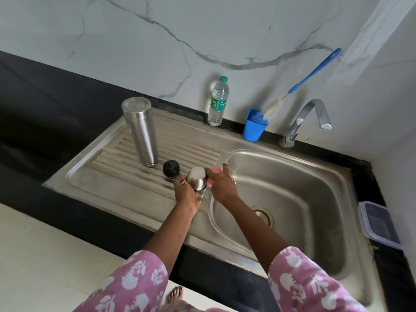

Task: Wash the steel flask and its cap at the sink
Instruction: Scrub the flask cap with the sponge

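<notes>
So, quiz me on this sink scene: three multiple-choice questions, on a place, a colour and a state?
1. Where does the steel flask stand? A in a cupboard; B on the draining board; C on a shelf.
2. What colour is the cup holding the bottle brush? A red; B blue; C green.
3. What is the left hand doing? A gripping the steel cap; B hanging empty; C holding a towel.
Answers: 1 B, it stands on the ribbed board; 2 B, plainly blue; 3 A, its fingers curl round the cap while the right hand presses a pink sponge to it.
</notes>
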